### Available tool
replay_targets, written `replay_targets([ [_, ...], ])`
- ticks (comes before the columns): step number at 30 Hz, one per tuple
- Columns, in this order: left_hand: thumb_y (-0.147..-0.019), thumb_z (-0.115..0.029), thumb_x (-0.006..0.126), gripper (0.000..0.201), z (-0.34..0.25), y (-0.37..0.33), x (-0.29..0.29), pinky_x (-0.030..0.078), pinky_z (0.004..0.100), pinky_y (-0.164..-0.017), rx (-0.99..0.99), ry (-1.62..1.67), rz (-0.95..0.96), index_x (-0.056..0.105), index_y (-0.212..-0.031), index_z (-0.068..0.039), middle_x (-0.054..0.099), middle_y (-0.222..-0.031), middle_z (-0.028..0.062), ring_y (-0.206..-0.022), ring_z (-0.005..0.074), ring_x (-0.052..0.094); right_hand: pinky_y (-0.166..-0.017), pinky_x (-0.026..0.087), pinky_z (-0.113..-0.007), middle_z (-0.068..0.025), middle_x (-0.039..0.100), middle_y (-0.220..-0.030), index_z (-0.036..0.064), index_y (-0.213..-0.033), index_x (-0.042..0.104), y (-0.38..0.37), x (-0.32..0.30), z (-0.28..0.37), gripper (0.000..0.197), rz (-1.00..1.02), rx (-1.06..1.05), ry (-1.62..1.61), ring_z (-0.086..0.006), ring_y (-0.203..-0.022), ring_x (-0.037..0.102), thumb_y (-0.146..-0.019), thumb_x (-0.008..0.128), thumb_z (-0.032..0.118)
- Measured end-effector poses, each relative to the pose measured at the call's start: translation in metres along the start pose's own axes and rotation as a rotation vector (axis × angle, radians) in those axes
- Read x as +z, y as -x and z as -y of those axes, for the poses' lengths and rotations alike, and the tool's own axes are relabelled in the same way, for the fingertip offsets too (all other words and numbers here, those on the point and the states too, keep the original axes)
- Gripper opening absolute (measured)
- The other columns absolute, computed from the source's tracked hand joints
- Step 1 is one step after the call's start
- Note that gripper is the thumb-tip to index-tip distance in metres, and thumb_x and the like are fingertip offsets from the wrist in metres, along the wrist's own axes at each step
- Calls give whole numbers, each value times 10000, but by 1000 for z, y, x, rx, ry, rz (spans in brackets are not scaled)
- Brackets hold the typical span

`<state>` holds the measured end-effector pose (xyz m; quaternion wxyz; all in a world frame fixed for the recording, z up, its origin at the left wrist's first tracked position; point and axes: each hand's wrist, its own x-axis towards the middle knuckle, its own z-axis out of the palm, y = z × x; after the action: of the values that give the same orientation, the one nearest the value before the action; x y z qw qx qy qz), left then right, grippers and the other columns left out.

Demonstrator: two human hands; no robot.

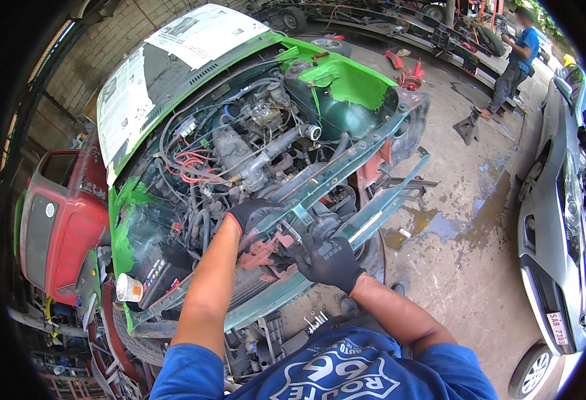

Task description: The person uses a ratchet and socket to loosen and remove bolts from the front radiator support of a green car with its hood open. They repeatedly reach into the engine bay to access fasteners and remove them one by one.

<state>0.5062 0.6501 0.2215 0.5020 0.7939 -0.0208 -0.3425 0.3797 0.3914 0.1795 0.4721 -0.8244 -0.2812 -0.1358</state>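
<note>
Both my hands wear black gloves and work at the front crossmember (363, 148) of a green car with its engine bay exposed. My left hand (251, 213) reaches over the crossmember from the engine side; its fingertips are hidden behind it. In front of the same bar, my right hand (326, 259) has its fingers curled in near a small upright metal piece (293, 230) by the latch area. What those fingers grip, if anything, I cannot make out. A red-painted bracket (265, 251) with flaking paint lies between my hands, above the radiator.
The engine (236, 150) with loose red wires fills the bay. A white tub (129, 288) stands near the battery (156, 272). Several tools (316, 322) lie below me. A silver car (563, 207) is at right; a person (516, 60) in blue stands far off.
</note>
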Motion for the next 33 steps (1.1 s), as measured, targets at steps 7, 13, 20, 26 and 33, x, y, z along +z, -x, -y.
replay_targets([
  [7, -954, -382, 687, 423, -1, -3, -1, 494, 281, -852, -55, 16, -13, 709, -1252, -83, 714, -1058, 23, -928, 120, 633, -505, 499, -373, -98, 664, -732, 20, -1123, 681, -6, 14, -5, 448, -112, 161, -733, -212, -551, 617, -975, 561, 426],
  [13, -967, -233, 694, 295, -8, 6, 5, 506, 269, -807, -168, 379, 4, 724, -1185, -37, 723, -1056, 29, -888, 94, 646, -465, 478, -344, -110, 669, -738, 39, -1109, 658, -1, 16, -1, 412, 64, 658, -1250, -220, -510, 600, -1000, 521, 413],
  [20, -950, -344, 706, 421, -14, 7, 8, 455, 279, -945, -237, 406, 48, 676, -1284, -89, 681, -1136, 43, -1034, 116, 597, -495, 500, -419, -190, 675, -765, 31, -1108, 662, -15, -10, 19, 329, -112, -45, -16, -278, -545, 654, -968, 606, 324],
  [26, -927, -330, 726, 466, -7, 0, 2, 440, 276, -991, 107, 45, -11, 661, -1305, -66, 659, -1178, 53, -1094, 123, 589, -506, 490, -385, -97, 675, -759, 43, -1102, 689, -7, -8, 9, 372, 130, 560, -826, -220, -565, 623, -940, 603, 367],
  [33, -951, -311, 712, 364, 4, -3, -2, 489, 287, -885, -120, 314, 18, 713, -1207, -53, 707, -1077, 21, -947, 104, 615, -573, 529, -424, -165, 698, -865, 23, -1136, 658, -11, 4, 6, 386, -20, 92, -289, -299, -623, 672, -961, 640, 366],
])
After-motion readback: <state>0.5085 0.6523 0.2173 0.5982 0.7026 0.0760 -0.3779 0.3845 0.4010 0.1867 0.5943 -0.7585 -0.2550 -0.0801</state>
